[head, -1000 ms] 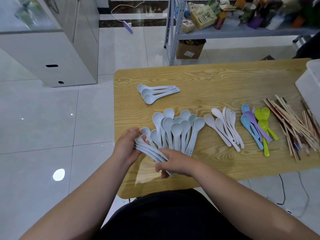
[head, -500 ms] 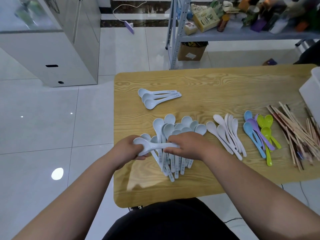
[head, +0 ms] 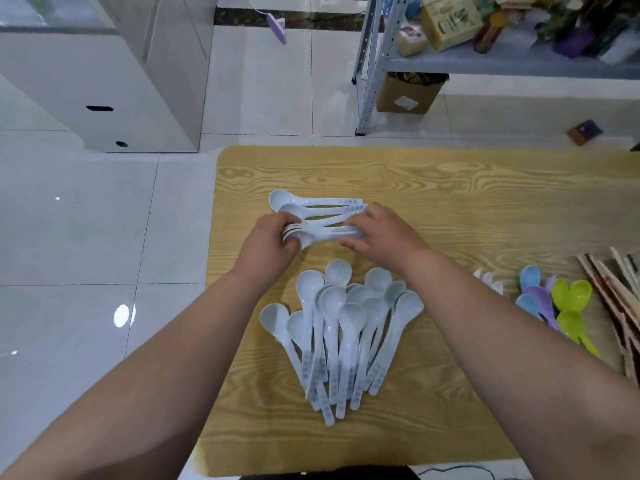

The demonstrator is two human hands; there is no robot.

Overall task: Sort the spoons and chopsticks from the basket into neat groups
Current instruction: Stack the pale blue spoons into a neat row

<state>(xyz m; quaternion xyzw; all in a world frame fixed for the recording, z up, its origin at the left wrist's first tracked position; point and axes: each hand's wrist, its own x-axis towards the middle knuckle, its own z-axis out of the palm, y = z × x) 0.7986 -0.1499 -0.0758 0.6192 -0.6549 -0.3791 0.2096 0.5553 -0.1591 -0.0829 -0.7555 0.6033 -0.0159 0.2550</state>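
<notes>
Several separate bunches sit on the wooden desk [head: 450, 188]. Closest to the person is a fanned pile of pale blue spoons [head: 346, 323], bowls pointing away, handles crossing at the near end. Off to the right there's a white spoon group [head: 488, 277], mostly hidden behind the right forearm so only a few tips show. Past that come the coloured spoons [head: 554, 299] in blue, purple and lime green, and the chopsticks [head: 620, 282], cut off by the right edge of the view. Beyond the desk there's a metal shelf rack [head: 370, 64] loaded with stuff, a cardboard box [head: 408, 91] under it, and a white cabinet [head: 104, 81] off to the left.

On the far side of the pile, a short row of pale blue spoons [head: 311, 204] lies sideways, bowls to the left. Just on its near side is the held bundle [head: 322, 233] of the same spoons, also sideways. The left grip [head: 268, 242] is curled round the bowl end, and the right grip [head: 384, 237] has fingers and thumb closed on the handle end. Can't tell from here whether the bundle touches the desk or the row.
</notes>
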